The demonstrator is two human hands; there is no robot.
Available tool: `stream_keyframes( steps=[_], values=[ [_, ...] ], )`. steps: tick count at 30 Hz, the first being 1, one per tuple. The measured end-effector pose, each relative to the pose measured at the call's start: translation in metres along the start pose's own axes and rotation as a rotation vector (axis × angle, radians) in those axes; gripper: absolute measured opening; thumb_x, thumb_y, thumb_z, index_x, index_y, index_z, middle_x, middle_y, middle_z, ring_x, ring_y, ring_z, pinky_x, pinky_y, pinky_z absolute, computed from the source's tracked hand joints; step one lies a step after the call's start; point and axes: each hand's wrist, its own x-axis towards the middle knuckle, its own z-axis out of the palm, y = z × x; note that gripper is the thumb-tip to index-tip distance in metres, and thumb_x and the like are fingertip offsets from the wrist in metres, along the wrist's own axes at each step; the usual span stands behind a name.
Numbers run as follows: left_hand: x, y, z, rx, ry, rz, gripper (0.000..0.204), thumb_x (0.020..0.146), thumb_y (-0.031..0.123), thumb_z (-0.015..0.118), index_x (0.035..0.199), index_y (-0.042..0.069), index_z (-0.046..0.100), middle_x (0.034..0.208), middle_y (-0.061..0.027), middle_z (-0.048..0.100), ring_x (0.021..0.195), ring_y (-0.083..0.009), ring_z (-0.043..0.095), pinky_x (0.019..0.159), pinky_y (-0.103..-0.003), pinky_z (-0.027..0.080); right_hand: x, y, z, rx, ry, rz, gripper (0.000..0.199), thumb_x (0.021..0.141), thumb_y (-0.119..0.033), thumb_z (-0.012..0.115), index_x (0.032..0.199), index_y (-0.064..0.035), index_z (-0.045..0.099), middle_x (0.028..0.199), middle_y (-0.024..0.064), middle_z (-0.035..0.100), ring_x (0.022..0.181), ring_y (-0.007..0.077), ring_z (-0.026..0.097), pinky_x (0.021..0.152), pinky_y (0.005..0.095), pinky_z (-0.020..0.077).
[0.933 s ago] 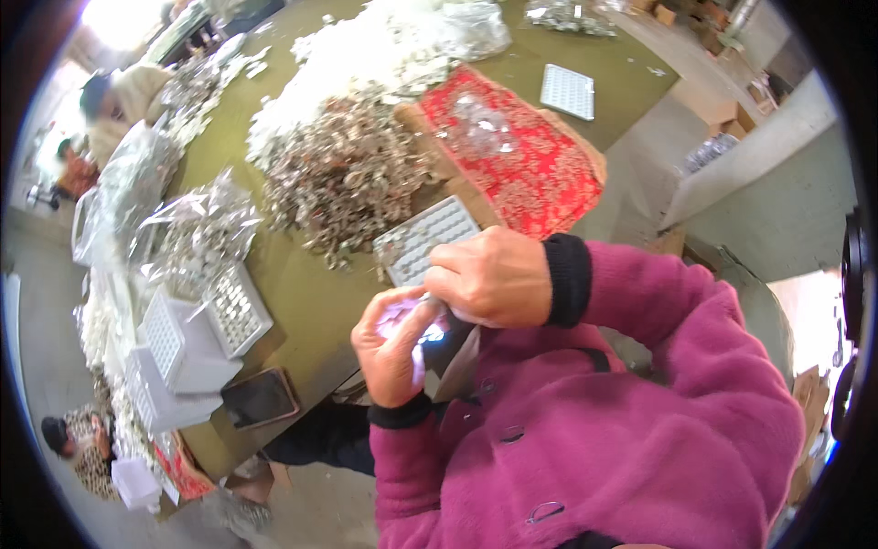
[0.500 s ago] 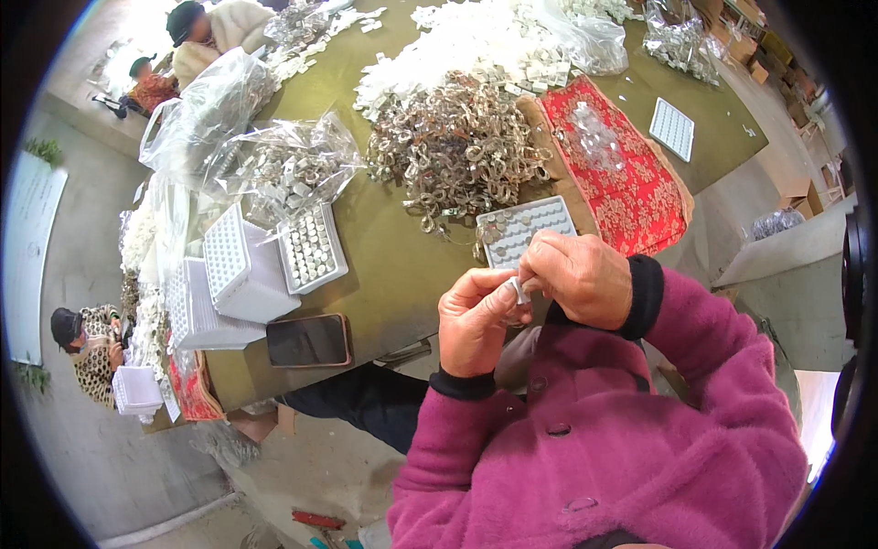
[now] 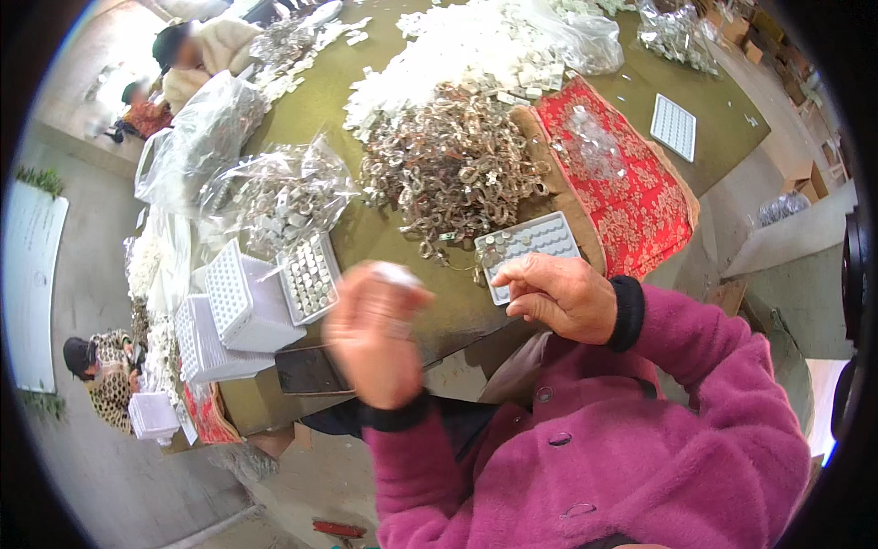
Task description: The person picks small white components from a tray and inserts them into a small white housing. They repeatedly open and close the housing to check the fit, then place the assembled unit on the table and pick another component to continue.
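**Two hands up, trays all over the desk**

Left hand (image 3: 373, 337) is blurred, raised near the desk (image 3: 384, 238) edge, fingers curled round a small pale piece (image 3: 395, 273) at the tips. Right hand (image 3: 560, 295) sits on the near edge of a white grid tray (image 3: 530, 249), fingers bent; can't tell if it's pinching anything. One metal heap (image 3: 453, 174) just beyond. Two tray stacks (image 3: 240, 302) left, one red cloth (image 3: 622, 174) right.
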Motion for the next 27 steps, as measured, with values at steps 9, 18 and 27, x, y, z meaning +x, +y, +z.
stream_keyframes(
  steps=[9,18,27],
  values=[
    [0.053,-0.018,-0.019,1.068,0.053,0.712,0.036,0.088,-0.004,0.074,0.124,0.001,0.069,0.118,-0.0126,0.07,0.114,-0.0255,0.066,0.091,-0.036,0.057,-0.023,0.025,0.006,-0.002,-0.035,0.066,0.021,0.096,-0.017,0.069,0.112,-0.0026,0.065,0.1,0.0152,0.069,0.091,0.0355,0.069,0.079,0.0411,0.0565],
    [0.034,-0.069,0.0,1.378,-0.318,0.57,0.025,0.077,-0.003,0.076,0.1,0.005,0.073,0.112,-0.0114,0.068,0.111,-0.0322,0.061,0.096,-0.041,0.05,-0.026,0.03,0.012,-0.052,0.016,-0.005,0.017,0.096,-0.017,0.069,0.105,-0.0027,0.065,0.093,0.0121,0.067,0.085,0.0318,0.068,0.074,0.0405,0.0561],
    [-0.012,-0.036,0.013,1.199,-0.356,0.707,0.017,0.084,-0.006,0.076,0.098,0.001,0.069,0.099,-0.0153,0.069,0.089,-0.0323,0.069,0.075,-0.04,0.057,0.018,0.017,0.016,-0.111,0.23,-0.312,0.044,0.081,-0.019,0.077,0.12,-0.0053,0.063,0.123,0.0147,0.062,0.122,0.0338,0.059,0.105,0.0477,0.0452]
  ],
)
